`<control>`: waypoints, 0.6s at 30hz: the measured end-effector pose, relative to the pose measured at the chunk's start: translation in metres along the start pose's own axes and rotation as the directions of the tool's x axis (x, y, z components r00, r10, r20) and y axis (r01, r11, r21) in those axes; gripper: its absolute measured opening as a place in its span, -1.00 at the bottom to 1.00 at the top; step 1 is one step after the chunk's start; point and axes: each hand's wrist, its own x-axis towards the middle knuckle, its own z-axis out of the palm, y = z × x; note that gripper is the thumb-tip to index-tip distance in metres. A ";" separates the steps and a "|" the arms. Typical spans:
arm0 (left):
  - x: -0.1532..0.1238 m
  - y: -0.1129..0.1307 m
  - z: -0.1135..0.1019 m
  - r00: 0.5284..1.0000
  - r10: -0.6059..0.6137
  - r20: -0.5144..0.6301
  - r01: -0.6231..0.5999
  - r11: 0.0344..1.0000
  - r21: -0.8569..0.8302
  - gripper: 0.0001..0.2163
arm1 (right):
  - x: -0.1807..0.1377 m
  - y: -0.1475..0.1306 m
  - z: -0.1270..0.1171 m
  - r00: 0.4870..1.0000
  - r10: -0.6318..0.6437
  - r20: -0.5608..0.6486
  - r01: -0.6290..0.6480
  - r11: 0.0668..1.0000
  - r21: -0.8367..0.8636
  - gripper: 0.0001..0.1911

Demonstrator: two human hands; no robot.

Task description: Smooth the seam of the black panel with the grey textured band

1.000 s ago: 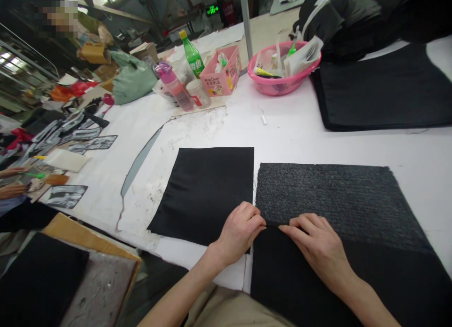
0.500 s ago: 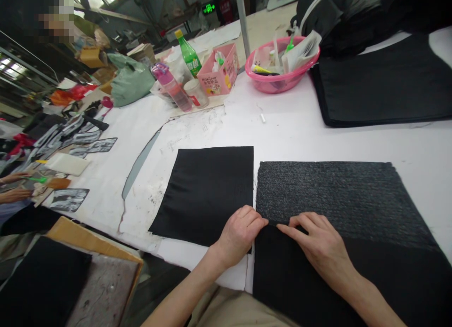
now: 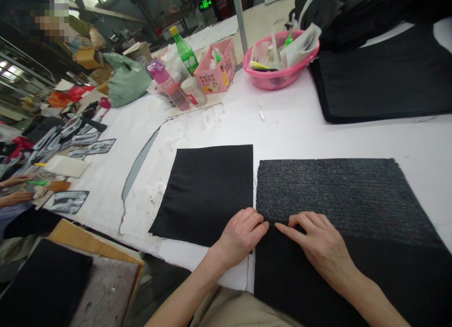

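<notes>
A white worktop [image 3: 318, 129] fills a busy workshop. In front of the person lies a grey cloth [image 3: 335, 195] with a rough weave, flat on the worktop. A black cloth [image 3: 318, 289] covers its near part and reaches to the worktop edge. At the far right rests a black stack [image 3: 381, 77] of fabric. A black square [image 3: 212, 190] lies just beside the grey cloth, on its left.

The left hand [image 3: 240, 235] sits at the left end of the line where the black cloth meets the grey cloth. Its fingers are bent in, but I cannot tell if its grip has the edge. The right hand [image 3: 318, 244] lies flat on the black cloth. Its grip is open and holds nothing, and the index finger presses along the same line.

Farther back stand a pink basin [image 3: 278, 77], a pink box [image 3: 215, 75] and a green bottle [image 3: 183, 49].
</notes>
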 end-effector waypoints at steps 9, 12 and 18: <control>0.002 0.001 -0.002 1.000 0.012 0.018 -0.012 1.000 0.013 -0.84 | -0.001 0.000 0.002 1.000 0.007 0.005 -0.007 1.000 0.014 -0.65; 0.002 0.001 -0.001 1.000 0.011 0.024 -0.012 1.000 0.022 -0.83 | 0.000 0.000 0.001 1.000 0.004 0.007 -0.004 1.000 0.008 -0.64; 0.002 0.000 -0.002 0.999 0.023 0.036 -0.024 0.999 0.036 -0.83 | 0.001 -0.001 0.001 1.000 -0.002 0.003 0.002 1.000 -0.003 -0.65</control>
